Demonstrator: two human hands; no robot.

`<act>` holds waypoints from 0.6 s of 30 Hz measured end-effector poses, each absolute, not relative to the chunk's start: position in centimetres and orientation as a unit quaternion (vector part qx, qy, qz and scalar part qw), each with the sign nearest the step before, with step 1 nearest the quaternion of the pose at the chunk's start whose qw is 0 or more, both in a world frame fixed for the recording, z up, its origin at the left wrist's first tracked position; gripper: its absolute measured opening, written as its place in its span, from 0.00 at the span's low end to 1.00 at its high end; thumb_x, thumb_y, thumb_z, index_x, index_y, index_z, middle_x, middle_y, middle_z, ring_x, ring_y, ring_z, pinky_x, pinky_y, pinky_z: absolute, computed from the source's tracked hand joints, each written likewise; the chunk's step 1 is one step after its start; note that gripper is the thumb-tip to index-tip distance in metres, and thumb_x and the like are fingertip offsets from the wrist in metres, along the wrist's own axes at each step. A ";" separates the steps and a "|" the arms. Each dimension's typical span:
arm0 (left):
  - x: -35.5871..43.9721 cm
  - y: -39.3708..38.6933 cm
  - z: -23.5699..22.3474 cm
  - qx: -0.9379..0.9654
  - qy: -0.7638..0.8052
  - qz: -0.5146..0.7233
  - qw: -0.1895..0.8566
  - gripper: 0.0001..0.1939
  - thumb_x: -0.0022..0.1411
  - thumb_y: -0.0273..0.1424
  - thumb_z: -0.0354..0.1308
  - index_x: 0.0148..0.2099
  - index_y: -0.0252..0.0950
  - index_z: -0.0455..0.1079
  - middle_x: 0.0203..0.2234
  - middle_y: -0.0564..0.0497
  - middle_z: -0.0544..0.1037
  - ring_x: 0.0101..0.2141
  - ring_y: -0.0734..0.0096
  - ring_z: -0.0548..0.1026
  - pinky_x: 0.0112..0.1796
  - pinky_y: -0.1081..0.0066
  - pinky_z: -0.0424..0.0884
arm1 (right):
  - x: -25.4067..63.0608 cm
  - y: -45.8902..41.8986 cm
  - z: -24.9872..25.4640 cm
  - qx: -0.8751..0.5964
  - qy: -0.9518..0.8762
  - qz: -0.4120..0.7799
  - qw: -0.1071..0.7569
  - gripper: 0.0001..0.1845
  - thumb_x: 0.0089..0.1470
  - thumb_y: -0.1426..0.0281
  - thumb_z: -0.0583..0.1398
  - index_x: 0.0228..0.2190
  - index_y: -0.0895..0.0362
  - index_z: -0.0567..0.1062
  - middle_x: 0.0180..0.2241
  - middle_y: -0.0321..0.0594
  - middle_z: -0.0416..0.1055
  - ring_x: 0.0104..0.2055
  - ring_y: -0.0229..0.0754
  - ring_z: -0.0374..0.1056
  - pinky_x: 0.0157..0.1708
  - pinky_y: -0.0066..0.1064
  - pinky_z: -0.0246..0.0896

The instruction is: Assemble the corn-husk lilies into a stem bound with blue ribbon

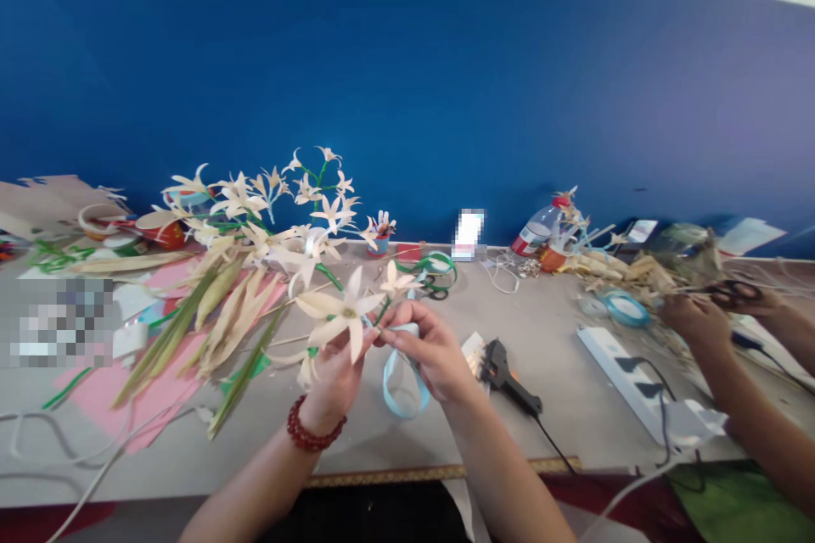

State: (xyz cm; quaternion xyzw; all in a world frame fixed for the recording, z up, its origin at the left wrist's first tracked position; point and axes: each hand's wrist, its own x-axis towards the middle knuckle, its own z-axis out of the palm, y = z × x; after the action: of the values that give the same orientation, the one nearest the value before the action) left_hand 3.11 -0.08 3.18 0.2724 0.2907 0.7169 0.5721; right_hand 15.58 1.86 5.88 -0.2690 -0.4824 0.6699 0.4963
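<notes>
Holding the white flower (349, 314) close beneath its petals over the bench's (560, 339) front half, the left hand (337, 373) met the right hand (439, 356), which pinched blue ribbon (406, 412). Wrapping seemed unfinished (one loop was loose); green-stemmed flowers (332, 213), apparently complete, stood toward the back edge, left.

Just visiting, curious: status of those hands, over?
Left hand holding cream star-shaped flower. Right hand pinching light-blue looped ribbon. Black pistol-shaped glue gun right of hands, not blocking.
</notes>
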 end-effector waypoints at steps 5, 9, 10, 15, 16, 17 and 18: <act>3.0 0.1 2.5 0.266 0.256 0.713 0.596 0.05 0.48 0.28 0.70 0.28 0.39 0.76 0.27 0.55 0.78 0.31 0.73 0.75 0.35 0.74 0.71 | 15.2 2.0 4.8 -0.283 -0.477 0.650 0.520 0.13 0.43 0.66 0.71 0.25 0.55 0.71 0.29 0.35 0.73 0.33 0.41 0.70 0.39 0.34 0.66; 3.3 0.1 2.1 0.231 0.254 0.712 0.612 0.09 0.48 0.29 0.71 0.33 0.37 0.75 0.30 0.53 0.78 0.34 0.71 0.75 0.38 0.72 0.71 | 14.8 1.9 4.2 -0.310 -0.536 0.527 0.582 0.11 0.45 0.67 0.69 0.25 0.55 0.71 0.29 0.35 0.73 0.32 0.41 0.69 0.37 0.32 0.64; 3.4 0.1 2.1 0.227 0.246 0.712 0.617 0.10 0.48 0.29 0.71 0.33 0.37 0.75 0.31 0.53 0.78 0.34 0.72 0.75 0.38 0.73 0.70 | 14.7 1.8 4.2 -0.311 -0.554 0.493 0.594 0.10 0.46 0.67 0.68 0.24 0.55 0.71 0.30 0.36 0.73 0.33 0.41 0.69 0.36 0.32 0.64; 3.1 0.2 1.5 0.237 0.217 0.703 0.634 0.09 0.49 0.26 0.69 0.32 0.37 0.72 0.33 0.55 0.75 0.34 0.75 0.73 0.40 0.74 0.69 | 14.8 1.3 4.7 -0.317 -0.599 0.433 0.594 0.06 0.49 0.72 0.65 0.25 0.55 0.72 0.32 0.39 0.74 0.36 0.43 0.70 0.39 0.34 0.63; 3.0 0.3 1.4 0.242 0.218 0.699 0.637 0.09 0.49 0.26 0.69 0.32 0.37 0.72 0.33 0.55 0.75 0.34 0.75 0.73 0.41 0.73 0.68 | 14.9 1.3 4.8 -0.316 -0.592 0.456 0.584 0.06 0.48 0.71 0.66 0.25 0.55 0.72 0.32 0.39 0.74 0.36 0.43 0.70 0.39 0.34 0.63; 2.8 0.4 1.3 0.247 0.220 0.695 0.638 0.09 0.49 0.25 0.69 0.32 0.37 0.72 0.32 0.55 0.74 0.34 0.75 0.73 0.41 0.73 0.68 | 15.0 1.4 4.9 -0.313 -0.578 0.487 0.574 0.07 0.48 0.71 0.66 0.24 0.55 0.72 0.31 0.39 0.74 0.35 0.43 0.70 0.39 0.34 0.63; 2.7 0.5 1.2 0.251 0.220 0.692 0.640 0.08 0.49 0.25 0.69 0.32 0.37 0.72 0.32 0.55 0.74 0.35 0.74 0.72 0.42 0.72 0.68 | 15.1 1.5 4.9 -0.310 -0.560 0.523 0.564 0.08 0.47 0.70 0.67 0.24 0.55 0.73 0.31 0.38 0.74 0.35 0.43 0.70 0.39 0.34 0.63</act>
State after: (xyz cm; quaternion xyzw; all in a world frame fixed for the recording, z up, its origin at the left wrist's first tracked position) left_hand 2.73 0.49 1.20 0.2515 0.2200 0.6923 0.6396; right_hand 15.06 1.46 4.93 -0.3096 -0.5597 0.5227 0.5637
